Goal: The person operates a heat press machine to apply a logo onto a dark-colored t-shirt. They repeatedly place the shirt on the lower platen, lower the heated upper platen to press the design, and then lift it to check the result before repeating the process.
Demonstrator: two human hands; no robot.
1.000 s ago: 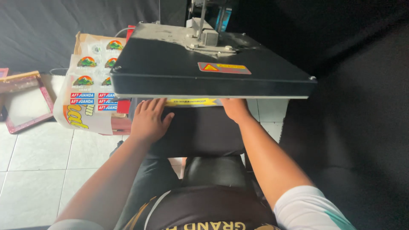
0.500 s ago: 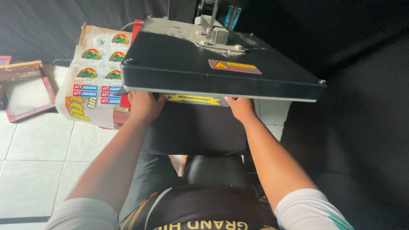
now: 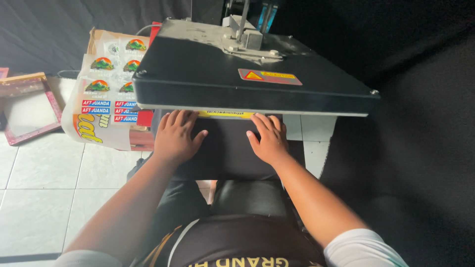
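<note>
Black cloth (image 3: 225, 148) lies under the raised press plate (image 3: 247, 74). Left hand (image 3: 174, 138) and right hand (image 3: 269, 141) rest open-palmed, gripping nothing; keep fingers flat, smoothing outward evenly.

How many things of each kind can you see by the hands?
Hands: 2, left hand and right hand, both flat on the dark cloth
Dark cloth: 1
Heat press: 1
Sticker sheet pile: 1
Wooden frame: 1
Total: 6
</note>
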